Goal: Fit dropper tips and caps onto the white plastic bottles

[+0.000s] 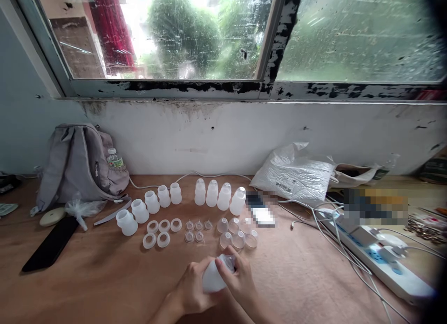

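Observation:
Low in the middle, above the table's near side, a small whitish baby bottle is tilted with its top to the upper right. My left hand is wrapped round the bottle's body. The fingers of my right hand close over its top, on a clear cap partly hidden by them. Just beyond lie several clear dome caps, several clear nipples and several white collar rings. Behind these stand a slanting row of open bottles and several capped bottles.
At the left are a grey backpack, a black flat case and a plastic bag. To the right sit a silvery mailer bag, loose white cables and a power strip. A window is behind.

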`<state>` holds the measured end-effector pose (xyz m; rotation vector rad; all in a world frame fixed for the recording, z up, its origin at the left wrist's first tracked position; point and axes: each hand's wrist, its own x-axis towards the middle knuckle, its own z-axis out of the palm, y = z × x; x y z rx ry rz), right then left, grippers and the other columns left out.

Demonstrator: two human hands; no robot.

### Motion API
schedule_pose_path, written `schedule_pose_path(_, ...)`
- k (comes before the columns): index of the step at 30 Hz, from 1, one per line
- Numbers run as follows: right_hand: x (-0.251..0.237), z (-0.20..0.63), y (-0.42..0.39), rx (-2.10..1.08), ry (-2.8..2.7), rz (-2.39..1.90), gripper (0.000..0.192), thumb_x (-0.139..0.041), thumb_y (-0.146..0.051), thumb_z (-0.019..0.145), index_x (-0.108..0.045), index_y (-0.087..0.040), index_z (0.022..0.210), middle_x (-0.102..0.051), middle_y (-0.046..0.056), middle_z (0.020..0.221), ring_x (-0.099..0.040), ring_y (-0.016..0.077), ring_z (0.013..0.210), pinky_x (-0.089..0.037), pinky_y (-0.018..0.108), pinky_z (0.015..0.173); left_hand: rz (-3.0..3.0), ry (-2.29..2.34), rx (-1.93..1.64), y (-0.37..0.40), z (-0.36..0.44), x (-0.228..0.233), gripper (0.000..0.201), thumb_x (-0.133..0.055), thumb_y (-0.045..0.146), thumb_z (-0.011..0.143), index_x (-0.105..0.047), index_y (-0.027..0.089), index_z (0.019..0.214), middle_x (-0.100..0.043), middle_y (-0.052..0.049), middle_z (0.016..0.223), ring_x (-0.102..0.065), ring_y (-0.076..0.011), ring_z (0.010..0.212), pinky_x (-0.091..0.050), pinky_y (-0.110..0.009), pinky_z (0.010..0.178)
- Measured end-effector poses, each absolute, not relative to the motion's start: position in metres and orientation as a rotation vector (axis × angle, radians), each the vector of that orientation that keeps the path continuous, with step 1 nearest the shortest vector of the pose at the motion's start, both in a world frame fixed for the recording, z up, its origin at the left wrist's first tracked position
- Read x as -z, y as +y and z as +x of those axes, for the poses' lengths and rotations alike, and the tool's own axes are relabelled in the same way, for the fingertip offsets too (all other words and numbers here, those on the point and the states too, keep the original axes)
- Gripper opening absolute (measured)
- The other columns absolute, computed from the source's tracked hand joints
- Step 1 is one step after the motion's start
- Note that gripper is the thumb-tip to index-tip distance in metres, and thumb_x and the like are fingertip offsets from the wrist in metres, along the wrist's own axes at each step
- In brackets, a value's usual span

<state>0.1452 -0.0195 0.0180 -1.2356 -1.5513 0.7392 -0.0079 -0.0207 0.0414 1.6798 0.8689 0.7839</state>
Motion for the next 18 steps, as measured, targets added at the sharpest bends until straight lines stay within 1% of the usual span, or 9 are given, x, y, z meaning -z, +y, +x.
schedule_pose_path(3,-0.02,0.149,-0.019,-0.772,-1.525,-1.181,0.023,-0.059,-0.036,0.072,-0.049,-0.019,0.06,-0.042,-0.004,0.046,-0.036,0.0088,0.042,-0.027,0.021,0.041,1.423,0.772,-0.682,-0.024,-0.003,-0.033,0.031,-0.064,0.025,0.056,-0.06,0.013,0.085,-0.058,-0.002,0.066,-0.048,-0.0131,0.054,-0.034,-0.022,0.05)
schedule_pose_path(5,-0.024,0.15,-0.018,-0.915,-1.531,-1.082,0.026,-0.056,-0.041,0.073,-0.051,-0.019,0.061,-0.043,-0.003,0.048,-0.039,0.0093,0.043,-0.029,0.021,0.041,1.096,0.59,-0.595,-0.027,0.0,-0.018,0.034,-0.057,0.029,0.057,-0.059,0.01,0.086,-0.057,-0.003,0.057,-0.046,-0.011,0.044,-0.03,-0.02,0.04)
schedule_pose_path(6,-0.026,0.151,-0.018,-1.027,-1.529,-1.023,0.028,-0.054,-0.045,0.074,-0.053,-0.019,0.067,-0.045,-0.003,0.051,-0.04,0.0095,0.042,-0.029,0.021,0.04,0.95,0.507,-0.587,-0.028,0.001,-0.01,0.037,-0.053,0.03,0.058,-0.058,0.008,0.088,-0.057,-0.003,0.054,-0.045,-0.0104,0.04,-0.028,-0.019,0.037)
schedule_pose_path(8,-0.029,0.152,-0.015,-1.221,-1.497,-0.912,0.036,-0.053,-0.053,0.072,-0.054,-0.02,0.087,-0.049,-0.002,0.057,-0.042,0.0103,0.043,-0.03,0.021,0.039,0.766,0.355,-0.607,-0.029,0.001,0.003,0.042,-0.048,0.031,0.059,-0.057,0.006,0.091,-0.057,-0.005,0.05,-0.045,-0.0104,0.036,-0.028,-0.018,0.032)
schedule_pose_path(10,-0.031,0.154,-0.01,-1.235,-1.44,-0.901,0.046,-0.058,-0.053,0.069,-0.049,-0.022,0.101,-0.048,-0.003,0.06,-0.043,0.011,0.047,-0.032,0.022,0.042,0.668,0.187,-0.637,-0.027,-0.001,0.008,0.042,-0.047,0.032,0.059,-0.056,0.006,0.09,-0.056,-0.004,0.048,-0.045,-0.011,0.033,-0.029,-0.018,0.029)
schedule_pose_path(11,-0.031,0.155,-0.007,-1.177,-1.412,-0.936,0.045,-0.06,-0.05,0.069,-0.049,-0.022,0.102,-0.046,-0.004,0.059,-0.043,0.0112,0.049,-0.033,0.022,0.044,0.627,0.11,-0.653,-0.025,-0.003,0.008,0.041,-0.047,0.034,0.06,-0.056,0.007,0.09,-0.055,-0.003,0.048,-0.045,-0.0112,0.032,-0.03,-0.018,0.028)
schedule_pose_path(14,-0.03,0.157,-0.001,-1.057,-1.331,-1.051,0.025,-0.057,-0.041,0.076,-0.052,-0.021,0.091,-0.038,-0.006,0.056,-0.038,0.0097,0.049,-0.031,0.022,0.045,0.56,0.012,-0.719,-0.018,-0.011,0.003,0.04,-0.048,0.039,0.066,-0.055,0.008,0.092,-0.053,-0.001,0.048,-0.046,-0.0103,0.031,-0.03,-0.017,0.028)
schedule_pose_path(16,-0.029,0.158,-0.001,-1.119,-1.283,-1.033,0.022,-0.052,-0.04,0.08,-0.052,-0.02,0.088,-0.037,-0.006,0.056,-0.036,0.0083,0.047,-0.029,0.021,0.043,0.597,0.104,-0.709,-0.015,-0.014,0.0,0.047,-0.045,0.045,0.073,-0.052,0.008,0.101,-0.054,-0.001,0.051,-0.048,-0.0102,0.032,-0.03,-0.017,0.029)
schedule_pose_path(18,-0.029,0.157,-0.001,-1.211,-1.234,-0.967,0.023,-0.047,-0.042,0.083,-0.051,-0.02,0.085,-0.036,-0.006,0.055,-0.034,0.0069,0.044,-0.027,0.021,0.042,0.649,0.246,-0.622,-0.014,-0.015,-0.001,0.057,-0.036,0.054,0.078,-0.046,0.007,0.111,-0.056,-0.003,0.053,-0.05,-0.0113,0.033,-0.029,-0.017,0.028)
